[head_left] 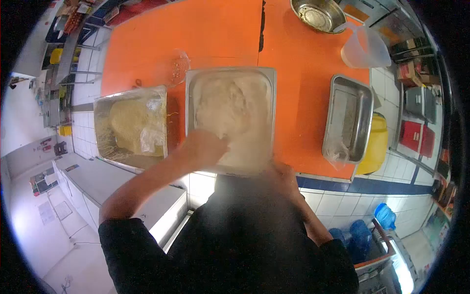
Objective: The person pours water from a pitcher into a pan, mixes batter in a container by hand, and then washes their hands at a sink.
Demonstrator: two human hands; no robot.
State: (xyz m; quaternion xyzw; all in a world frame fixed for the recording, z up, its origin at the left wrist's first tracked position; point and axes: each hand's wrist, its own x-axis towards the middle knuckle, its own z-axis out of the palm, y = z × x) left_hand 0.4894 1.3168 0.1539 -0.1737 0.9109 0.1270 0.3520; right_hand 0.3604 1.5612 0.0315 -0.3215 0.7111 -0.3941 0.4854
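Note:
A deep metal tray (pixel 273 83) stands on the orange table, holding a pale, cream-coloured mass (pixel 240 105) with an uneven surface. Over the tray's near left part is my left hand (pixel 208 148), its fingers curled at the mass; blur hides whether they hold anything. My right hand (pixel 281 177) is at the tray's near right corner, against or close to the rim, and its fingers are too blurred to make out. To the left, a second metal tray (pixel 110 154) holds a yellowish crumbly material (pixel 128 120) and some clear plastic.
The orange table (pixel 303 98) extends around the trays. At its right side are an empty-looking metal pan (pixel 368 105) with plastic, a translucent jug (pixel 367 49) and a round metal bowl (pixel 318 17). A clear perforated item (pixel 180 67) lies behind the left tray.

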